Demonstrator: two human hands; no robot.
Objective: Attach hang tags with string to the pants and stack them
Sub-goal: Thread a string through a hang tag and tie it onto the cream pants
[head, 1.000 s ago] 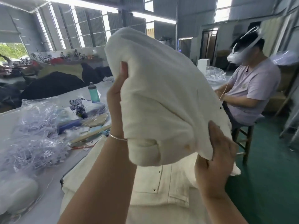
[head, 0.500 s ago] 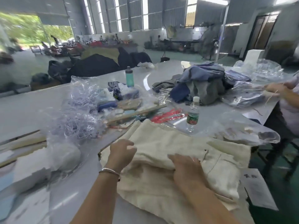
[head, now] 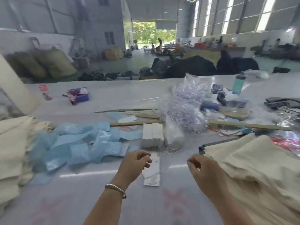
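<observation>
At the left edge of the frame sits a stack of folded cream pants (head: 11,153) on the worktop (head: 113,101). Just right of it, blue plastic packets (head: 78,143) lie scattered in a loose heap across the lower left. In the lower middle, my left hand (head: 134,166), a silver bangle (head: 116,188) at its wrist, hovers over the worktop with its fingers curled loosely in; its grip touches the upper edge of a white hang tag (head: 153,172) that lies flat there, though I cannot tell if I am pinching it. Above the tag stand a block of white tags (head: 152,135) and a clear bag of plastic fasteners (head: 183,108). My right hand (head: 203,168) is to the right of the tag, fingers half curled, its grip empty and apart from it. Another pile of cream pants (head: 253,161) fills the lower right, touching my right forearm. A teal bottle (head: 237,83) stands at the upper right.
</observation>
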